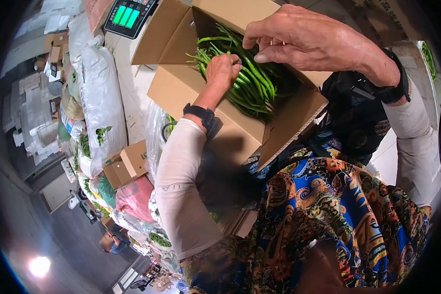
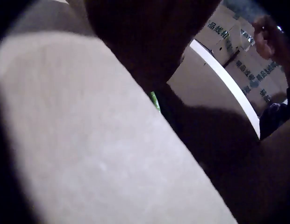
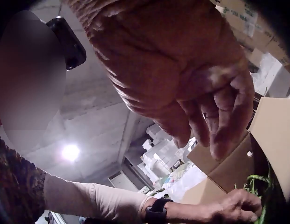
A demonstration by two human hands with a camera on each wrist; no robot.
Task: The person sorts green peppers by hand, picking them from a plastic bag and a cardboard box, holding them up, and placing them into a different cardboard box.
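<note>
Long green chili peppers [image 1: 252, 81] lie bunched in an open cardboard box [image 1: 179, 93], their stems mostly toward the left side. My left hand [image 1: 222, 73] is down among them, its curled fingers gripping some near the stem end. In the right wrist view, the same left hand [image 3: 238, 206] appears beside green pepper stems [image 3: 258, 179]. Over the box's far right side hovers my right hand [image 1: 308, 41], fingers loosely bent and holding nothing. Its palm [image 3: 182, 70] faces the right wrist camera. My sleeve [image 2: 98, 135] blocks most of the left wrist view.
A scale display [image 1: 128, 14] with lit green digits stands beyond the box's upper left flap. White sacks [image 1: 103, 98], a small open carton [image 1: 126, 164] and a pink bag [image 1: 134, 198] line the left. Raised box flaps [image 1: 294, 130] stand near my body.
</note>
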